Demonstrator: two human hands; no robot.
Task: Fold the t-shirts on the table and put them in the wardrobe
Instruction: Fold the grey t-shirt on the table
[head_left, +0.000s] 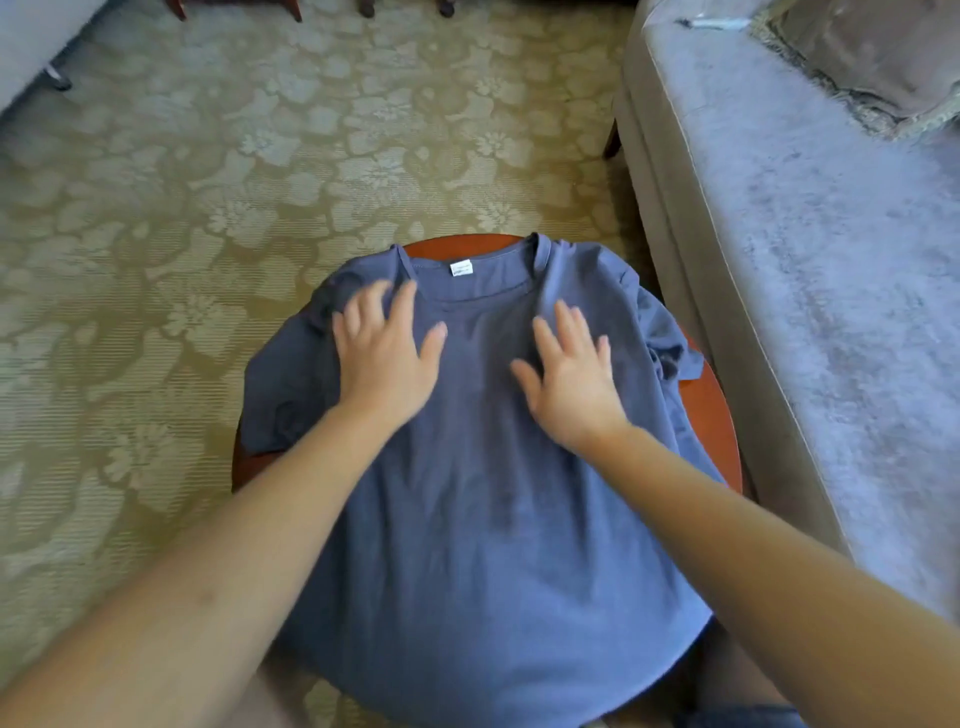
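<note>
Forearms come in over the near edge of the table (714, 415), and under them the shirt's (467, 519) hem hangs off that edge toward the camera. The shirt is the only one in view. It lies spread face-up over nearly the whole round top, collar (540, 254) at the far edge, with a white label (461, 268) showing inside the neck.

The left hand (384, 358) and right hand (569, 387) lie palm-down on the chest just below the collar, one to each side of the middle. Their fingers are straight and spread and hold nothing. The left fingertips are blurred, so I cannot tell how firmly they press.

This looks like the smoothing step that comes before any fold, with the task near its start. No wardrobe is in view.

The next move probably calls for pinching one shoulder and the side below it, then bringing that side over to the middle. The sleeve (670, 348) at the right edge is bunched and creased, and it needs flattening first. The other sleeve (275, 395) droops off the left edge.

The cloth is blue-grey, thin and limp, with soft ripples across the chest.
</note>
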